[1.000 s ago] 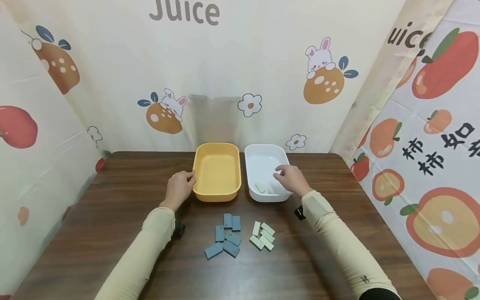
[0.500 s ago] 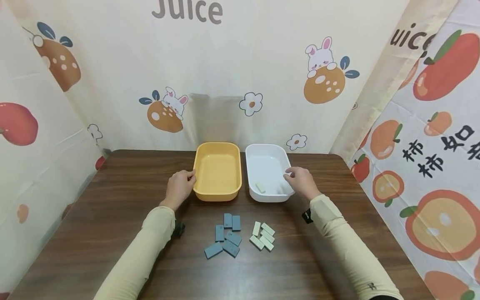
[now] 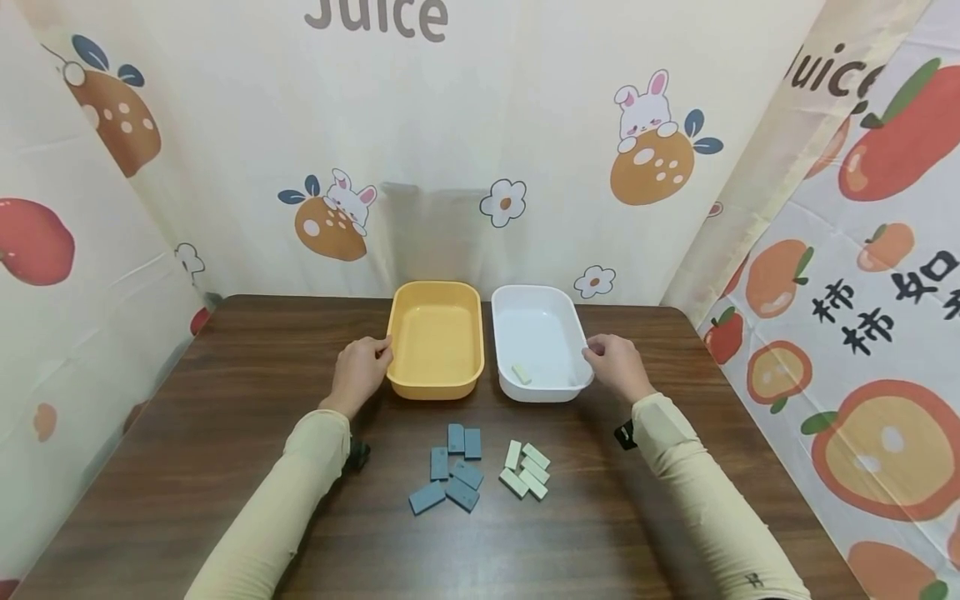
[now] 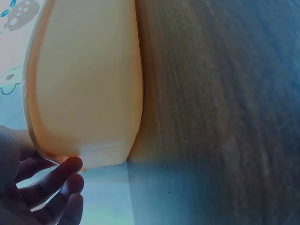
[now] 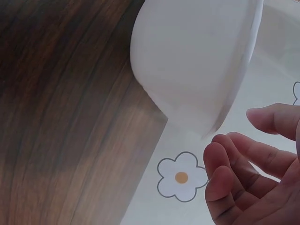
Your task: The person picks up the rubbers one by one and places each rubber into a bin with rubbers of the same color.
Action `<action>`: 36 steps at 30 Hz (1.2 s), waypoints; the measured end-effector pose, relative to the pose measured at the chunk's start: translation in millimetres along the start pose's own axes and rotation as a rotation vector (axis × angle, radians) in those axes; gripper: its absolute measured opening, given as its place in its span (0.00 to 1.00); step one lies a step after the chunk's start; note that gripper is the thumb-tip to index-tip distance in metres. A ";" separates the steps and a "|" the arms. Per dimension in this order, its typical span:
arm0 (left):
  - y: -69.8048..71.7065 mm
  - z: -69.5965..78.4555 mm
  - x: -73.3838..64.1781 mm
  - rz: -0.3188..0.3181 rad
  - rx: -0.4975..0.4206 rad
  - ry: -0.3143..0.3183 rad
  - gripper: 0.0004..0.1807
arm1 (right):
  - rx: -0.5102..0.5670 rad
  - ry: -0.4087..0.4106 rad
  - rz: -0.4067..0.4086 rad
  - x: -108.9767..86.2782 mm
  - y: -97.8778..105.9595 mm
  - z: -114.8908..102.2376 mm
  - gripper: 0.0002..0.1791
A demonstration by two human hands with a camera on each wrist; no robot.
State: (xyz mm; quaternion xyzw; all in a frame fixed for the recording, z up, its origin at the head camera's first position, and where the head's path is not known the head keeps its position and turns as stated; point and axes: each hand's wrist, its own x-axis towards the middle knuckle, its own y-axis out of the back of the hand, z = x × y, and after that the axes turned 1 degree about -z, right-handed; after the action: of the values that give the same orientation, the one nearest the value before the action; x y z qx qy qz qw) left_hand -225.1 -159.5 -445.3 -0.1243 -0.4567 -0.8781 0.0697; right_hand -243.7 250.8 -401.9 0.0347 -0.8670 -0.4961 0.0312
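My left hand pinches the left rim of a yellow plastic bin; in the left wrist view, its fingertips lie against the bin's outer wall. At the right rim of a white plastic bin is my right hand. The right wrist view has its thumb and curled fingers apart near that rim, with nothing gripped. One pale green block lies inside the white bin. In front of the bins, several flat blue-grey rectangular blocks and several smaller pale green blocks lie loose.
Both bins stand side by side at the far edge of the dark wooden table, a narrow gap between them. A printed curtain hangs right behind. More printed cloth borders the right side, and the left side likewise.
My right hand has moved right, from over the white bin's inside to its right rim. The left hand stays at the yellow bin. The blocks have not moved.
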 end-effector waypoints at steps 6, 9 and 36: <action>-0.1 0.1 0.9 -0.008 0.008 0.006 0.17 | -0.013 -0.017 -0.025 0.7 -1.2 6.7 0.20; 0.0 0.0 1.2 -0.010 0.009 0.011 0.17 | -0.016 -0.024 -0.038 0.4 -2.0 8.6 0.20; -2.0 5.6 3.3 -0.013 -0.005 0.055 0.18 | 0.116 -0.088 -0.116 2.6 -10.6 30.9 0.20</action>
State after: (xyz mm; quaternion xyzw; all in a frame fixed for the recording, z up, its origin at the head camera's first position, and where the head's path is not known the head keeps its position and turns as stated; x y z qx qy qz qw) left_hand -227.8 -153.7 -442.9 -0.0973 -0.4532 -0.8828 0.0760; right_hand -248.7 271.7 -426.6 0.0645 -0.8915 -0.4469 -0.0378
